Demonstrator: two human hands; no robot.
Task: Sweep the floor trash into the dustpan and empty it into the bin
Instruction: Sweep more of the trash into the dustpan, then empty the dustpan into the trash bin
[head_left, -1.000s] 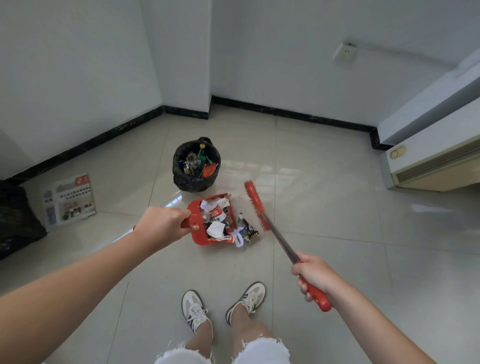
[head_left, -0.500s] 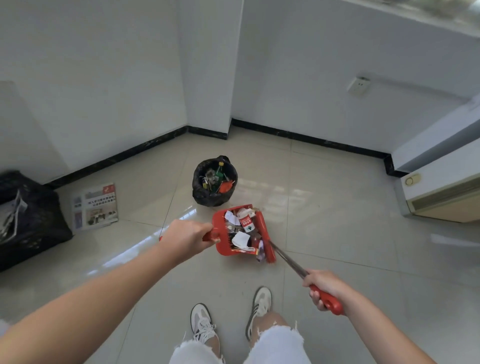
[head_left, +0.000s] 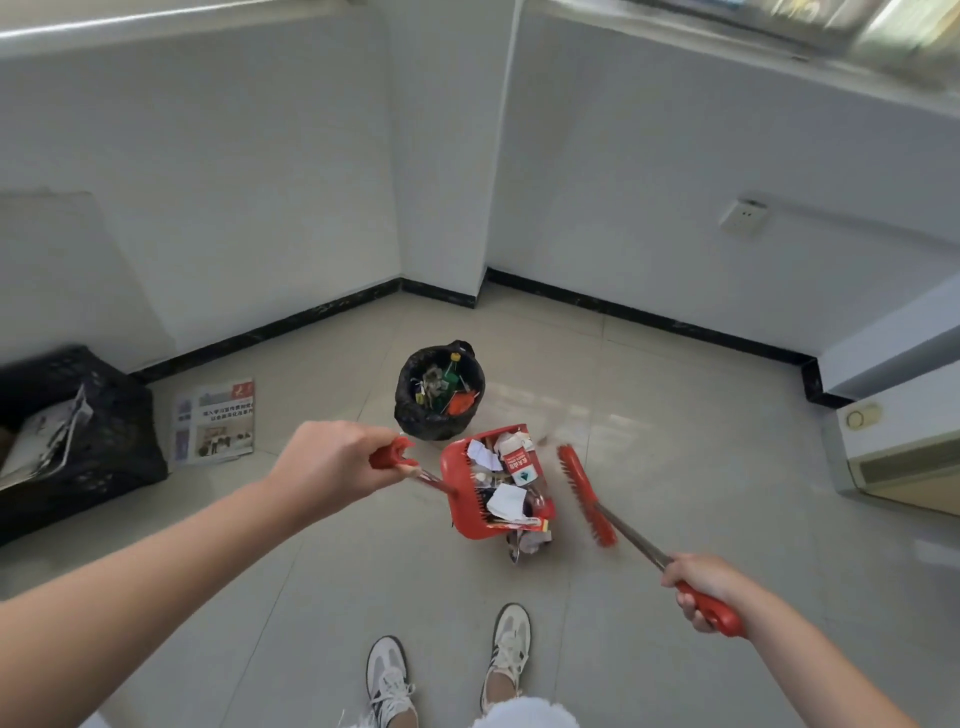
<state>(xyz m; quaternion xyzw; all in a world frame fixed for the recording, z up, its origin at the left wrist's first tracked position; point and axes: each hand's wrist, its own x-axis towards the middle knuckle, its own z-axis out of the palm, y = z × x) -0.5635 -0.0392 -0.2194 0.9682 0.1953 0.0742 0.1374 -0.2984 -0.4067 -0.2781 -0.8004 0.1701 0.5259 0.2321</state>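
My left hand grips the handle of a red dustpan that is packed with paper scraps and wrappers. A few pieces of trash spill over the pan's near lip. My right hand grips the red handle of a broom whose red brush head hovers just right of the pan, apart from it. The bin, lined with a black bag and holding bottles and scraps, stands right behind the dustpan.
A newspaper lies on the tile floor at left, beside a black crate holding papers. A white unit stands against the right wall. My two shoes are below the pan. Walls with black skirting close in the corner.
The broom head has swung off the dustpan's mouth to its right. The pan has lifted and tilted, its handle more visible. My view has tipped up, showing more wall.
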